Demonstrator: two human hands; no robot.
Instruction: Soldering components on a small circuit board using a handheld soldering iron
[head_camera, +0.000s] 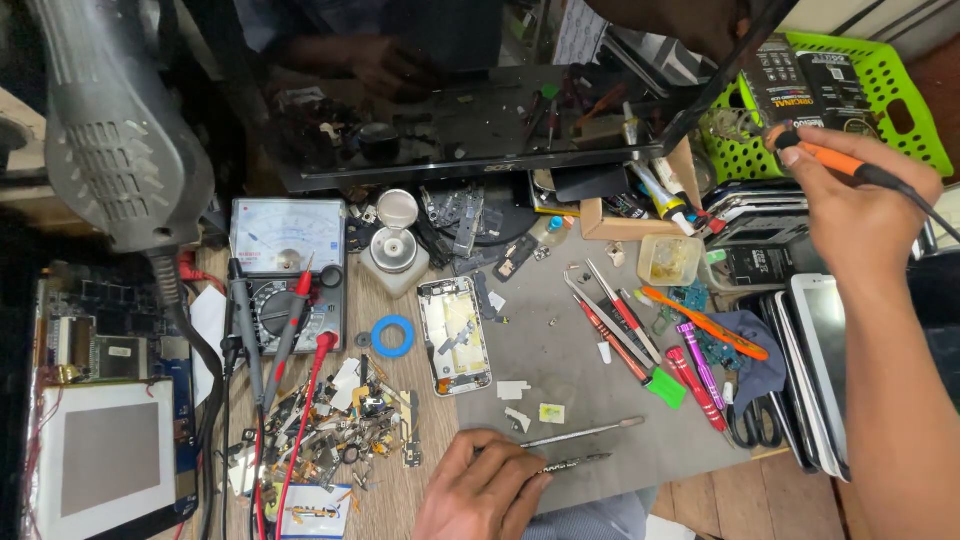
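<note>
- Right hand (865, 215), far right beside the green basket (915, 120), grips an orange-handled soldering iron (835, 160): light, stiff, cord trailing; hold the handle only.
- Left hand (480, 490), near centre, curled, pinching tweezers (575, 463) on the grey mat (560, 340): thin, slippery.
- Opened phone (455, 335) lies mid-table: fragile.

Bare patch: we find the grey mat (570, 375) open between the opened phone shell (454, 335) and the row of screwdrivers (640, 330); only paper scraps (515, 392) and loose screws lie there. Left side: blocked by the multimeter (288, 270), its probe leads (300, 400) and a heap of small parts (340, 425); the heat gun (120, 140) hangs above. Rear: we note the dark laptop screen (480, 120) as a wall. Right side: stacked tablets (810, 370), green basket (860, 100); our right hand (860, 215) with its soldering iron (835, 160) and cord crosses here. Near edge: our left hand (485, 490) and metal spudgers (580, 448).
</note>
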